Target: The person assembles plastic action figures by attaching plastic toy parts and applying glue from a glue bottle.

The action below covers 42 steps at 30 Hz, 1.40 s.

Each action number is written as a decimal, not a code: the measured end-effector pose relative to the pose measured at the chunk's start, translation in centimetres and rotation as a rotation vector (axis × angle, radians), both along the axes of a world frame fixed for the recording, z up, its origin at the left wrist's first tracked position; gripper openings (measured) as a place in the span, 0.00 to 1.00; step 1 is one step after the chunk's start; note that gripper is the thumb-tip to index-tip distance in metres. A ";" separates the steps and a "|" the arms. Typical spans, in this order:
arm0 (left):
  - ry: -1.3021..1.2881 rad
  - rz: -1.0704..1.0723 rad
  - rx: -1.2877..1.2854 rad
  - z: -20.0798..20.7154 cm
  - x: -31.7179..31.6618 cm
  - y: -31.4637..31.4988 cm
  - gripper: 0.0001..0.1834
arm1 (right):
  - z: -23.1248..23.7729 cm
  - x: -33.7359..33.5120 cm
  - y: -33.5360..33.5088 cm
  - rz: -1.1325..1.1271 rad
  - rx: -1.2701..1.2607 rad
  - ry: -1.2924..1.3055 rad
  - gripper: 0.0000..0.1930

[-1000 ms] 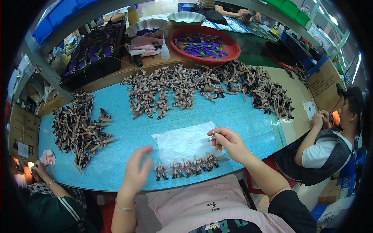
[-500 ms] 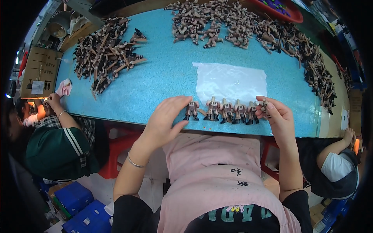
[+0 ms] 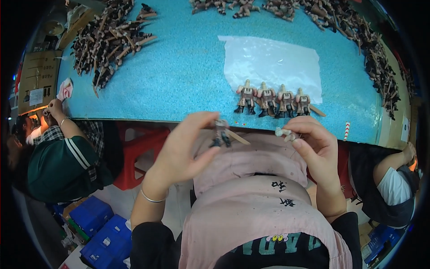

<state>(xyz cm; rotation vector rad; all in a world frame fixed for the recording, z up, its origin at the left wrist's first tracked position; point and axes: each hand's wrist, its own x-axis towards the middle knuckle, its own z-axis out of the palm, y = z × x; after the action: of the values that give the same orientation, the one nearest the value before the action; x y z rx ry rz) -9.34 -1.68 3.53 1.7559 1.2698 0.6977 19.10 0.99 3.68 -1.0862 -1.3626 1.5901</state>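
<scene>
My left hand (image 3: 183, 145) pinches a small toy figure (image 3: 220, 132) with dark boots between thumb and fingers, just off the table's near edge. A tan stick-like piece (image 3: 238, 137) juts from that figure. My right hand (image 3: 316, 145) grips a small pale figure piece (image 3: 286, 133) between thumb and forefinger; its exact kind is partly hidden by the fingers. Between the hands and farther off, several similar toy figures (image 3: 267, 99) lie in a row on the blue table (image 3: 188, 67), their boots toward me. Their upper ends overlap a clear plastic sheet (image 3: 273, 60).
Heaps of figures lie at the far left (image 3: 105, 42), along the far edge and down the right side (image 3: 380, 67). A striped strip (image 3: 347, 131) sits near the front edge. Co-workers sit at left (image 3: 62, 166) and right (image 3: 389, 193). Blue bins (image 3: 92, 215) stand below left.
My left hand has picked the leftmost figure from the row and brought it past the table edge. My right hand has moved nearer me with its piece. The view has shifted.
</scene>
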 end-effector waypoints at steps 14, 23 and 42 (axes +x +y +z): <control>-0.083 -0.097 0.076 -1.7 4.1 0.7 0.35 | -1.0 -2.8 -0.2 0.221 0.236 -0.218 0.13; -0.041 -0.092 0.127 -1.5 4.2 0.8 0.35 | -1.1 -3.3 -0.3 0.238 0.259 -0.287 0.13; -0.072 -0.063 0.112 -1.6 4.3 0.9 0.32 | -2.2 -3.7 -1.1 0.106 0.059 -0.134 0.14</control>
<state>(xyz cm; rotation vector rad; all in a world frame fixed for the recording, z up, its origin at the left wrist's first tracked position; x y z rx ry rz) -5.01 -0.82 1.98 1.8359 1.1413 0.8012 15.43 -0.10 1.46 -1.1182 -1.5687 1.5651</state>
